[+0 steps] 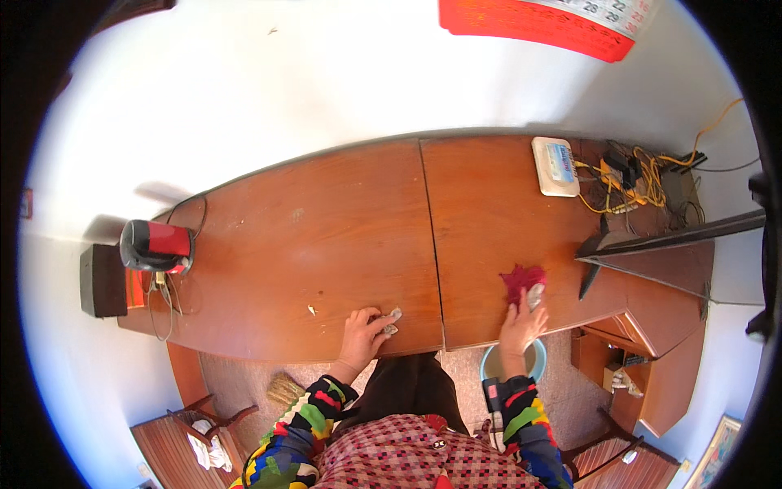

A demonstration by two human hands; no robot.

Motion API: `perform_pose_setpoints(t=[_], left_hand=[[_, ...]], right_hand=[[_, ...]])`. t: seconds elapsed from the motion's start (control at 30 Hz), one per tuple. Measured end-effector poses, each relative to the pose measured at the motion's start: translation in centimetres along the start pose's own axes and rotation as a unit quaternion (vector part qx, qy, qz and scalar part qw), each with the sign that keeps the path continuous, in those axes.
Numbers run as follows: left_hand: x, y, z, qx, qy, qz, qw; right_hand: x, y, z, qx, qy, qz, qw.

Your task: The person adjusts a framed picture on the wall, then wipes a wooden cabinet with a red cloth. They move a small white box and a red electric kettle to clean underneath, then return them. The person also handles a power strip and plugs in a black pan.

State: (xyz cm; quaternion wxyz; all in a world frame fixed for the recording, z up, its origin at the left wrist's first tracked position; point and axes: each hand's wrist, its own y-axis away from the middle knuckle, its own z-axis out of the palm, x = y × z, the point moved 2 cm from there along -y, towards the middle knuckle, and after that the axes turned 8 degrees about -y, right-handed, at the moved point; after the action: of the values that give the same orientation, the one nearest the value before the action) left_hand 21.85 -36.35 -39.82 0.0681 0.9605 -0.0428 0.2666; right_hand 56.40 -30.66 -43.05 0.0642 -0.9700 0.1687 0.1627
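My left hand [361,336] rests near the front edge of the wooden desk [305,244], its fingertips pinching a small crumpled whitish scrap [396,315], perhaps paper. My right hand [522,327] is farther right on the desktop. Its fingers hold a crumpled dark red cloth [519,280] against the wood. A pale crumpled piece [536,296] lies over this cloth at the fingertips; its material is unclear. Left of my left hand is a tiny white scrap [312,310].
A red-black electric kettle [165,239] stands left, beside a dark box [102,281]. On the right are a white router [555,166], tangled yellow cables [654,183] and a monitor [660,250]. Below the front edge sits a light-blue basin [539,362]. Wooden chairs [177,449] flank me.
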Motion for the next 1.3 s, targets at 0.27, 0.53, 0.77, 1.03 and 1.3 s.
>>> perform_pose_setpoints(t=[0.27,0.53,0.77,1.03,1.3], left_hand=[[-8.2,2.4,-1.5,0.182,0.418,-0.319,0.831],[-14.4,0.4,-5.8,0.302,0.26,-0.326,0.857],[-21.8,-4.2,-8.5,0.385,-0.005,-0.293,0.875],[-21.9,-6.6,-8.1,0.322,-0.122,-0.38,0.859],[-21.5,-7.2,-8.6,0.29,-0.151,-0.386,0.863]], right_hand=[[-11.1,3.3,0.6,-0.154,-0.329,-0.19,0.912],[-7.2,-6.0,1.3,0.024,-0.051,-0.032,0.998],[-16.4,-5.8,7.1,-0.006,0.007,-0.091,0.996],[-37.6,3.0,12.3,-0.163,-0.196,-0.42,0.871],[-28.4,-15.2,10.7,-0.027,-0.159,-0.314,0.935]])
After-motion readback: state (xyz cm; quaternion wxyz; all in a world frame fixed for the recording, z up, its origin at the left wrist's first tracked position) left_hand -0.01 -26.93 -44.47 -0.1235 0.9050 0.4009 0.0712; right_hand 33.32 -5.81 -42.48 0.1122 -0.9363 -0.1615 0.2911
